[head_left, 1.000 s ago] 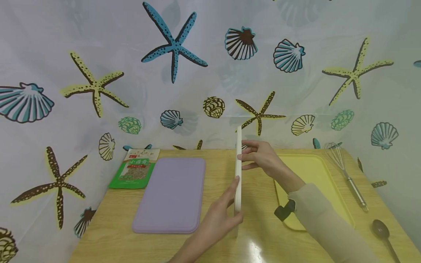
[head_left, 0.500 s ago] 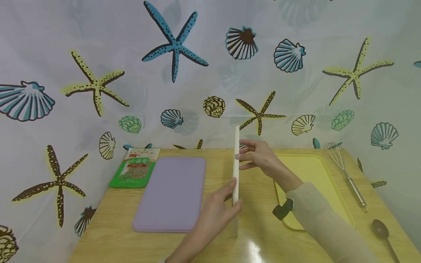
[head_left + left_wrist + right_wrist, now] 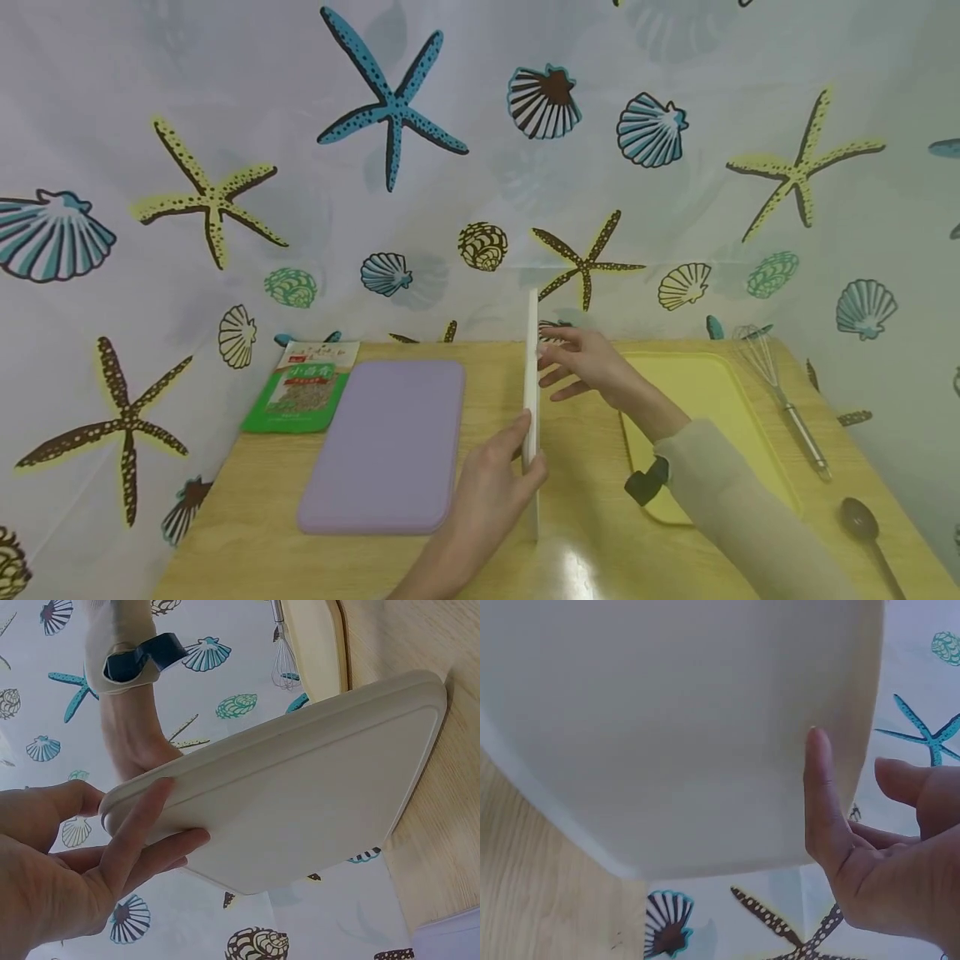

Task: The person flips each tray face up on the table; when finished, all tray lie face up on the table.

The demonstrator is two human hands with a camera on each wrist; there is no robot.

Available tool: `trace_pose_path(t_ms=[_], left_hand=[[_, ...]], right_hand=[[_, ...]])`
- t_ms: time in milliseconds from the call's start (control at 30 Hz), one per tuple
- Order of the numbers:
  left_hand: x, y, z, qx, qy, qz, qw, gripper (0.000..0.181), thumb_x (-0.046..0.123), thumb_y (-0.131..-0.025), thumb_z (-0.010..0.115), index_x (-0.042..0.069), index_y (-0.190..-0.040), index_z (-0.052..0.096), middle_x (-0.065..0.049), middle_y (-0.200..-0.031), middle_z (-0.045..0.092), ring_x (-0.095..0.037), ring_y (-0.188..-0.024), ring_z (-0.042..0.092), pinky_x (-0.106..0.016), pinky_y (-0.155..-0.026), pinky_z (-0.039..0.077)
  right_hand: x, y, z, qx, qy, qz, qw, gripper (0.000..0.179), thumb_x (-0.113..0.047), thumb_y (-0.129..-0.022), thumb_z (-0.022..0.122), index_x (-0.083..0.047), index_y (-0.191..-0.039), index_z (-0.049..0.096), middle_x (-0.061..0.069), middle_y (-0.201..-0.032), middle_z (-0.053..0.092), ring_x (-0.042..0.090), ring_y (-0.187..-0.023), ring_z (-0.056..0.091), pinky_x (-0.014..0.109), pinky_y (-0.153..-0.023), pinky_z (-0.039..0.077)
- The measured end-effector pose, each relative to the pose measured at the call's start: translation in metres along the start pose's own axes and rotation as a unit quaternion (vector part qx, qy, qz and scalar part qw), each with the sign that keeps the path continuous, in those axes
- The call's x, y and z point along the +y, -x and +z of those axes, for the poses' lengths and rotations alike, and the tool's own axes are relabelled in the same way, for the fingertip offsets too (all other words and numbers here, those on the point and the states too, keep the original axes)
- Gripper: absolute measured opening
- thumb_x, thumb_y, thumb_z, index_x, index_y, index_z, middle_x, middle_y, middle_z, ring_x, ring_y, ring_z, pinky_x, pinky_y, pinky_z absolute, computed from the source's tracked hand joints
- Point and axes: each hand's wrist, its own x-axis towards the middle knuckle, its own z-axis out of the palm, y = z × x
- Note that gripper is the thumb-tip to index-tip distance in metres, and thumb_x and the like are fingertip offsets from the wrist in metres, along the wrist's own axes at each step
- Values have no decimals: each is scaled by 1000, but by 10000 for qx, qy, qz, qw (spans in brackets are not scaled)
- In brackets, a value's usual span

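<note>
A white tray (image 3: 532, 367) stands upright on its edge at the middle of the table, nearly edge-on in the head view. My left hand (image 3: 495, 475) pinches its near top rim; the left wrist view shows fingers against the tray's flat face (image 3: 300, 795) and the thumb on the other side. Beside the right face is my right hand (image 3: 592, 367), its fingers loosely extended. In the right wrist view, its index finger (image 3: 821, 780) lies in front of the tray's inner face (image 3: 667, 735) and the thumb is apart from the rim. Contact there is unclear.
A lavender tray (image 3: 386, 450) lies to the left, next to a green-and-white spice packet (image 3: 302, 387). On the right lie a yellow tray (image 3: 705, 408), a whisk (image 3: 783, 404) and a brown spoon (image 3: 860, 521). A patterned curtain (image 3: 450, 200) hangs behind the table.
The white tray has shifted slightly left with my left hand still on it. My right hand's fingers have spread and loosened beside the tray. The head view has shifted a little.
</note>
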Motion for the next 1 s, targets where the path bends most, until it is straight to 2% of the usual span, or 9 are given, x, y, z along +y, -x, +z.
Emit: trace_pose_path(t_ms=[167, 300, 400, 500, 600, 700, 833, 1000], left_hand=[[-2, 1, -2, 248, -58, -2, 9997, 44, 2, -85, 66, -11, -125, 56, -27, -123, 59, -35, -94, 68, -21, -67, 58], [-4, 1, -6, 375, 258, -65, 9989, 43, -2, -84, 65, -11, -126, 56, -28, -123, 58, -36, -91, 69, -15, -59, 55], [-4, 1, -10, 433, 463, -257, 9977, 44, -3, -84, 64, -10, -126, 56, -28, -123, 58, -36, -88, 70, -12, -53, 53], [-5, 1, -14, 435, 663, -557, 9953, 44, -2, -85, 63, -9, -128, 55, -28, -126, 57, -36, -87, 70, -15, -46, 52], [-6, 1, -19, 344, 947, -917, 9907, 45, -1, -87, 61, -9, -131, 52, -29, -130, 53, -35, -89, 70, -19, -46, 54], [-8, 0, -22, 300, 1156, -1135, 9863, 46, -1, -88, 60, -9, -132, 51, -30, -131, 52, -31, -85, 71, -20, -51, 56], [-12, -1, -25, 229, 1461, -1450, 9783, 48, 2, -89, 59, -8, -134, 49, -28, -134, 50, -23, -79, 72, -22, -53, 57], [-15, -1, -29, 201, 1721, -1682, 9704, 49, 4, -89, 59, -7, -135, 49, -25, -136, 51, -22, -81, 72, -23, -55, 58]], right_hand=[[31, -1, -4, -5, 358, 132, 9993, 51, -21, -101, 50, 2, -145, 36, 26, -121, 60, 35, -100, 66, 41, -75, 60], [63, -3, -6, 51, 739, 531, 9958, 51, -20, -100, 51, 6, -142, 37, 26, -122, 59, 36, -101, 65, 39, -73, 60], [84, -3, -6, -33, 1042, 798, 9913, 54, -20, -100, 52, 11, -141, 36, 28, -124, 57, 38, -100, 65, 41, -71, 60], [100, 0, -4, -143, 1268, 866, 9880, 54, -18, -99, 52, 16, -138, 36, 30, -121, 58, 38, -96, 65, 41, -69, 61], [112, 3, 1, -200, 1288, 878, 9876, 54, -16, -98, 54, 20, -135, 37, 28, -113, 63, 35, -88, 68, 40, -68, 61], [119, 5, 5, -233, 1165, 908, 9887, 54, -14, -97, 55, 23, -132, 38, 28, -106, 66, 36, -82, 69, 41, -68, 61], [123, 4, 9, -201, 1048, 907, 9901, 54, -12, -95, 57, 25, -130, 38, 30, -105, 65, 36, -83, 70, 43, -69, 60], [127, 2, 13, -136, 824, 941, 9921, 51, -7, -95, 57, 24, -131, 39, 29, -104, 66, 36, -85, 70, 42, -70, 60]])
